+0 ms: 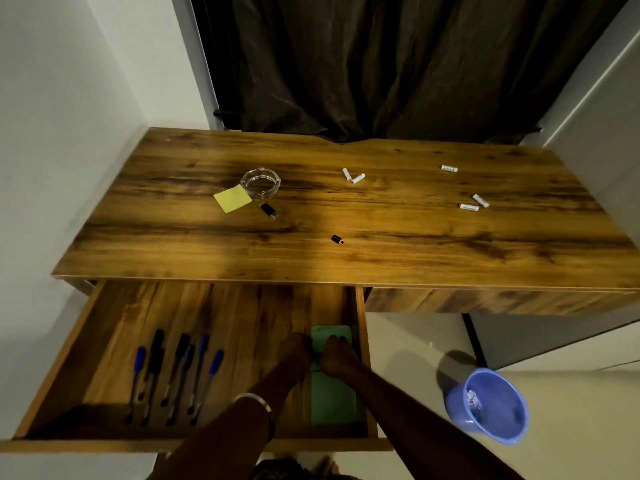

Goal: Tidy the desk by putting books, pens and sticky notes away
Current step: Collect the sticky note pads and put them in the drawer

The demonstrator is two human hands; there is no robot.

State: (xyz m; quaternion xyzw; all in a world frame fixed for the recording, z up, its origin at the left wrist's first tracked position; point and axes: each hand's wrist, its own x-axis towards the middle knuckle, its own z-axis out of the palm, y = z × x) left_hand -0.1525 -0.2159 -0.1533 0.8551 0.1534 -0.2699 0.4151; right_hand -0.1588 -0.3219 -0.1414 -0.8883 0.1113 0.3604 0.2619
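Note:
The desk's left drawer stands pulled out. Several blue and black pens lie side by side in its left half. A green book lies along its right wall. Both of my hands are down in the drawer on that book: my left hand rests at its left edge and my right hand lies on top of it, fingers curled at its far end. How firmly either hand holds it is hard to see in the dim light. A yellow sticky note pad lies on the wooden desk top.
A glass ashtray stands beside the sticky pad. Several white batteries lie scattered across the desk, along with two small dark items. A blue bin with crumpled paper stands on the floor at the right. Dark curtains hang behind.

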